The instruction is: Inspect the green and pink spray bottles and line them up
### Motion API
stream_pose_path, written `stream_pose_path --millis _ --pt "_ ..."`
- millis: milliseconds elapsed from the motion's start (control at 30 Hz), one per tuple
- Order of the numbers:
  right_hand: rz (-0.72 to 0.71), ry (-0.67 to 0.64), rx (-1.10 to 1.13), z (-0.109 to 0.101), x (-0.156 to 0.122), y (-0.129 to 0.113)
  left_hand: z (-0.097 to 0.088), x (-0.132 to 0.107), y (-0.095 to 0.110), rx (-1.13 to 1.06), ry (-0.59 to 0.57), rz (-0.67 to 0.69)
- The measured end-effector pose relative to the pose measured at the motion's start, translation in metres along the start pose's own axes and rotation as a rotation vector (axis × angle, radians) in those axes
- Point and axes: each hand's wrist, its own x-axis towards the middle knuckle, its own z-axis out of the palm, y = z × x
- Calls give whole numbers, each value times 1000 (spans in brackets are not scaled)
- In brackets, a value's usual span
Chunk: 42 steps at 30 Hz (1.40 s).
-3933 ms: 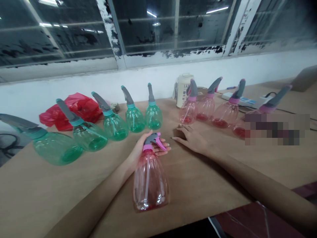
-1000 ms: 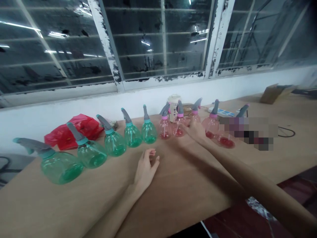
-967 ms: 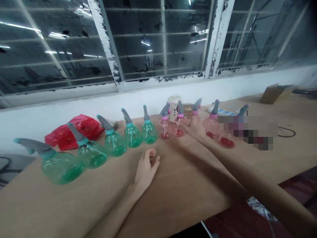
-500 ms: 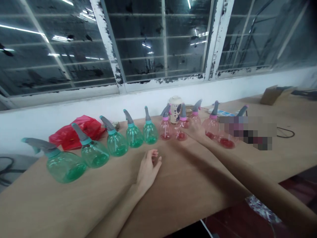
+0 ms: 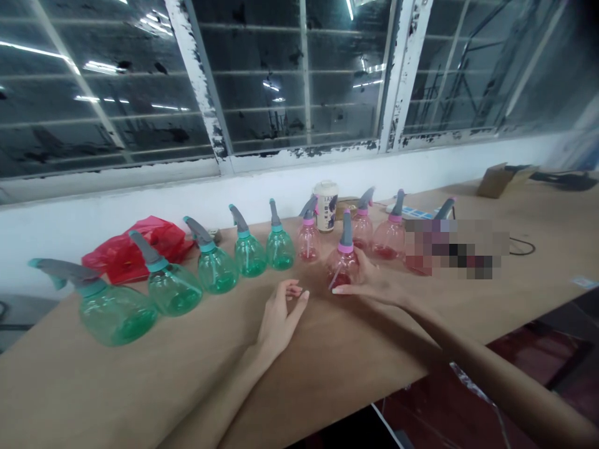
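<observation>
My right hand (image 5: 375, 284) is wrapped round the body of a pink spray bottle (image 5: 342, 265). This bottle has a grey trigger head, a pink collar and some red liquid inside; it stands upright, nearer to me than the pink bottles behind it. My left hand (image 5: 281, 318) rests over the table with nothing in it, thumb apart and fingers loosely bent. Close beyond it is a green spray bottle (image 5: 279, 248), at the right end of a row of several green ones. Another pink spray bottle (image 5: 307, 242) stands between that row and the held bottle.
Behind the bottles are a lidded cup (image 5: 326, 209) and a crumpled red plastic bag (image 5: 135, 249). More pink spray bottles (image 5: 389, 238) stand to the right, beside a blurred-out patch. A cardboard box (image 5: 500, 181) sits farther right. The wooden table (image 5: 224, 386) meets a windowed wall.
My right hand has closed round one pink spray bottle and brought it toward me, out of the pink row. My left hand has hardly moved.
</observation>
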Motion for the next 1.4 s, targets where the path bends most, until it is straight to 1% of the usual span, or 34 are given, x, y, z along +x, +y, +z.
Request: stream_pose_path --millis 33,100,233,333,467,533,600,700,767,800,867,933,967,1000,1067,1133,1233,1300,1400 --pt "-3 -23 29 4 -1 -2 -1 0 2 -16 5 4" --pt "-37 -53 16 13 -4 -13 -4 -1 5 -91 15 12" --pt "-181 -97 -86 28 -16 -52 -11 -1 14 -416 37 17" --pt "-249 -51 -237 31 -27 -87 -17 0 23 -617 33 -12" --pt "-324 -29 -408 32 -37 -121 -26 3 34 -746 -20 -98" --pt "-310 -58 -418 35 -39 -132 -30 4 40 -790 -29 -132" --pt "-254 -98 -375 37 -40 -140 -35 6 44 -835 -35 -167" --pt "-191 -157 -274 35 -37 -144 -41 10 46 -880 -24 -196" --pt "-162 -239 -182 30 -32 -140 -44 13 43 -899 -35 -236" --pt "-136 -298 -115 28 -27 -134 -46 15 40 -910 -58 -278" --pt "-39 -418 33 25 -17 -117 -46 19 34 -940 -94 -387" --pt "76 -463 144 27 -5 -92 -43 21 26 -992 -108 -489" --pt "129 -425 138 30 1 -78 -41 21 23 -1026 -107 -529" --pt "129 -340 115 33 6 -65 -38 21 19 -1060 -106 -569" --pt "52 -140 29 40 14 -40 -31 20 12 -1118 -123 -658" --pt "-23 -75 -34 46 18 -20 -25 18 7 -1152 -133 -723" --pt "-59 -116 -81 52 19 -4 -20 16 2 -1185 -158 -743" --pt "-46 -142 -71 54 18 0 -19 15 1 -1193 -168 -753" --pt "-25 -146 -38 55 17 3 -18 15 0 -1208 -171 -769"
